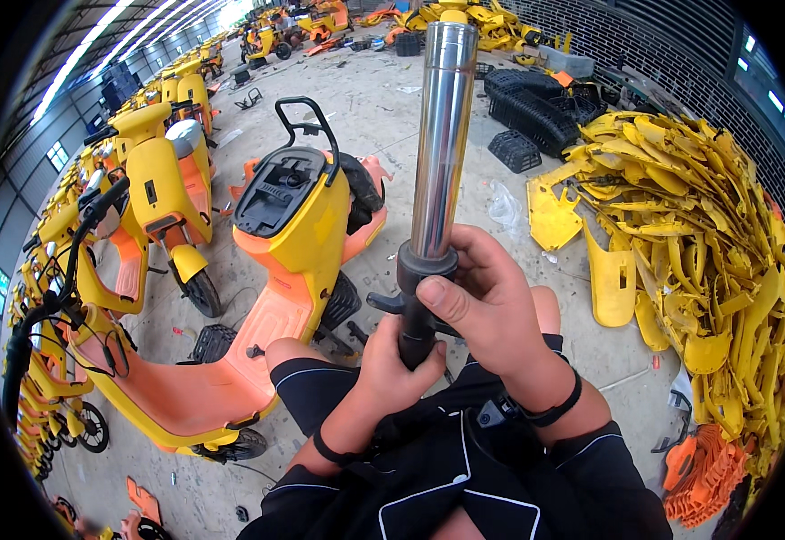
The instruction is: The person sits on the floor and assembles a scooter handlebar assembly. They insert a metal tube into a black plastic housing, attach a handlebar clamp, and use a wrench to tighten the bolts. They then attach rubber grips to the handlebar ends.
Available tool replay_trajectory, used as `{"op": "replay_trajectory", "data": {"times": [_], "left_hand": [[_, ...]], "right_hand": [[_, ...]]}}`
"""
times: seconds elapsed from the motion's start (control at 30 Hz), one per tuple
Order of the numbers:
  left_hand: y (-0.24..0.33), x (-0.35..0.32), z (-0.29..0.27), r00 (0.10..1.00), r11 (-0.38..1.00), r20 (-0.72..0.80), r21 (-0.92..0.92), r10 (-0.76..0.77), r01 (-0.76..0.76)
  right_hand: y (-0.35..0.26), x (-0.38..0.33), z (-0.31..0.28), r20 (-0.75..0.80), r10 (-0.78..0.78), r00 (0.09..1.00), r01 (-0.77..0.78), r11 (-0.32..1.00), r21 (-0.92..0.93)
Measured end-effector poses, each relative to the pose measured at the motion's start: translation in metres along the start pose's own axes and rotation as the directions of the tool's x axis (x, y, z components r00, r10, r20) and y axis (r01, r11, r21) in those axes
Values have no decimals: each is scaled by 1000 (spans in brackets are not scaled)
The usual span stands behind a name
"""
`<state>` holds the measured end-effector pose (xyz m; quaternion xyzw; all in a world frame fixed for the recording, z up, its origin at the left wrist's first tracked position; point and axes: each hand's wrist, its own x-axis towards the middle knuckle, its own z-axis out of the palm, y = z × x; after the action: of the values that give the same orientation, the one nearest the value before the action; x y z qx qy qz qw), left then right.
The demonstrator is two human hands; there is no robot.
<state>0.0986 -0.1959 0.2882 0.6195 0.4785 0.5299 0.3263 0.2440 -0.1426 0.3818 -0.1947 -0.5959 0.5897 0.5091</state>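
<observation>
Upright before me stands a chrome tube [444, 135] with a black collar and a black lower part that has a hooked lug on its left. It looks like a telescopic fork leg or post; I cannot tell which. My left hand [390, 367] is wrapped round the black lower part, below the lug. Higher up, my right hand [491, 310] grips the collar, thumb in front and fingers behind. The lowest end of the part is hidden by my left hand and clothing. Left of it stands a yellow and orange scooter [298, 211] with its seat opening uncovered.
Rows of yellow scooters [154, 171] fill the left side. A tall heap of yellow body panels [680, 216] lies at right, with stacked orange panels [707, 472] near its foot. Black baskets [532, 103] lie beyond. Clear plastic [504, 207] lies on the concrete floor.
</observation>
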Motion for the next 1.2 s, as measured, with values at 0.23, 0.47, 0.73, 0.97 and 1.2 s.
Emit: {"op": "replay_trajectory", "data": {"times": [0.23, 0.47, 0.73, 0.97, 1.2], "left_hand": [[10, -3, 0, 987, 959, 101, -242, -123, 145], [0, -5, 3, 988, 962, 88, -235, -123, 141], [-1, 0, 6, 996, 994, -30, -67, 85, -87], [-8, 5, 7, 981, 979, -63, 102, 185, -178], [-6, -1, 15, 964, 977, -213, 179, 157, -119]], "right_hand": [[-8, -7, 5, -76, 38, 996, -40, 999, -33], [-3, -12, -1, -8, -26, 1000, 26, 999, -34], [1, -18, -4, 32, -12, 999, 13, 999, -40], [1, -22, -5, 61, -29, 998, 31, 999, -38], [2, -15, -5, 107, 17, 994, -17, 1000, 4]]}}
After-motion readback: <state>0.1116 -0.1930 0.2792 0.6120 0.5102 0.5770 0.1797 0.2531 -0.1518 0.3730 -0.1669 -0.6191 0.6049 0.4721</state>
